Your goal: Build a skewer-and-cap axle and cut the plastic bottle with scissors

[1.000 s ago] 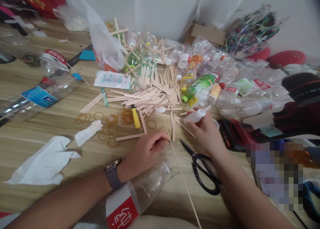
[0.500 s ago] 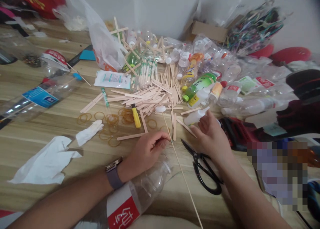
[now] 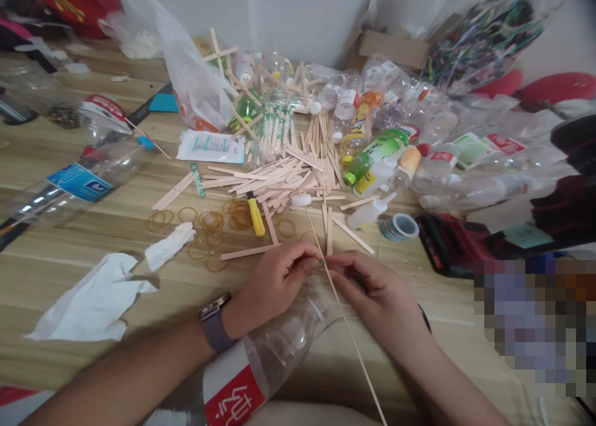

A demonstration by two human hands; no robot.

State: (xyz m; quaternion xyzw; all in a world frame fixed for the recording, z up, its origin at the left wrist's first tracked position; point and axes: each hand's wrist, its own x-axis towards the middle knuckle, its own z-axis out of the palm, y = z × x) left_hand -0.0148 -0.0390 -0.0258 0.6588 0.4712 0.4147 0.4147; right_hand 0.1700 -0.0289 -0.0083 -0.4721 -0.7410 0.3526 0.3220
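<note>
A long thin wooden stick runs from a white bottle cap down toward me. My left hand, with a watch on its wrist, is closed in a pinch on the stick. My right hand meets it there, thumb and forefinger pinching the stick from the right. At the fingertips a small dark greenish wrap circles the stick. A clear plastic bottle with a red and white label lies under my left forearm. My right hand hides most of the black scissors, leaving a bit of handle showing.
Craft sticks are heaped ahead, near rubber bands and a yellow-handled tool. A glue bottle, a spool and a red-black power tool sit to the right. Plastic bottles crowd behind; tissue lies left.
My right hand has moved left and down from beside the glue bottle to the stick, uncovering the spool and covering the scissors. My left hand keeps its pinch.
</note>
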